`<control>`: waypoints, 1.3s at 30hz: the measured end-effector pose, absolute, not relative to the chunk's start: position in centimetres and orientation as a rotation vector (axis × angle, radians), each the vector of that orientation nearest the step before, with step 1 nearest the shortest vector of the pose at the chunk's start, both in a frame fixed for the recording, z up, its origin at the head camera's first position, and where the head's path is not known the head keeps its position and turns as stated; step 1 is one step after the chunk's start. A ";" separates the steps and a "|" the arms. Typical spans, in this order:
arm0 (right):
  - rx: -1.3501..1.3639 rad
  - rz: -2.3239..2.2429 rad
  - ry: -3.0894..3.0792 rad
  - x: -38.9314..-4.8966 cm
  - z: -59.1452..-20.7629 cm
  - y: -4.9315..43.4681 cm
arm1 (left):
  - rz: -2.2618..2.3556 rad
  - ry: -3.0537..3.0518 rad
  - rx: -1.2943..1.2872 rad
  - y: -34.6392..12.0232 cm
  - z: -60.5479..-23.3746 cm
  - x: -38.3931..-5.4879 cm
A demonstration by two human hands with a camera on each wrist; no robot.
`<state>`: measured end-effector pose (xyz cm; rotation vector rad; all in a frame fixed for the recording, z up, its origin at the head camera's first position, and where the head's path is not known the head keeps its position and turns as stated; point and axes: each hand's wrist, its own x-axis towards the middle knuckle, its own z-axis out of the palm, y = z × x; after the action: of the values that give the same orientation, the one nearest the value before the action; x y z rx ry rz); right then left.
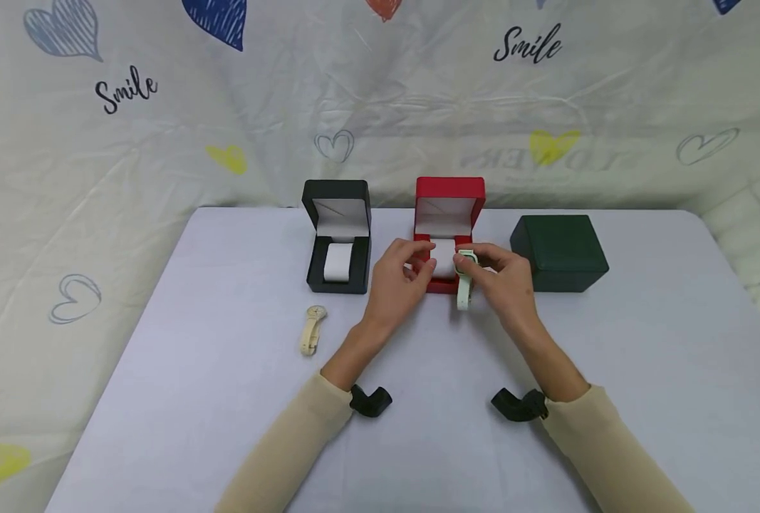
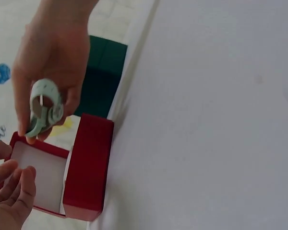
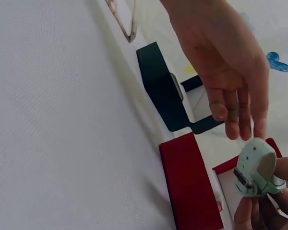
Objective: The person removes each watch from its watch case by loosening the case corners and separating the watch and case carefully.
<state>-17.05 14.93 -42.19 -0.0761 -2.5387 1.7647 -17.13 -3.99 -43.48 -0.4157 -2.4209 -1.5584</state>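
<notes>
My right hand (image 1: 500,279) pinches a pale mint-green wristwatch (image 1: 464,293) by its top, over the right side of an open red watch box (image 1: 450,188). The strap hangs down in front of the box, and the right wrist view shows it buckled in a loop. A white cushion (image 1: 443,258) sits inside the red box. My left hand (image 1: 397,279) is at the box's left side, with its fingers loosely bent near the cushion. Nothing shows in its grasp; in the right wrist view the left hand's fingers (image 3: 233,115) reach down toward the watch.
Left of the red box stands an open black watch box (image 1: 314,265) with a white cushion (image 1: 337,262). A cream wristwatch (image 1: 312,330) lies on the white table (image 1: 226,399) in front of it. To the right is a closed dark green box (image 1: 559,253).
</notes>
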 end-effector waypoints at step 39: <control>0.212 1.791 -2.486 -15.7 -42.7 14.4 | -1.903 -2.502 -0.536 -4.3 -45.0 -13.0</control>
<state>-15.68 14.37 -42.70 0.2124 -2.4859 1.7908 -13.01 -4.27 -45.03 -0.5358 -2.5017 -1.9035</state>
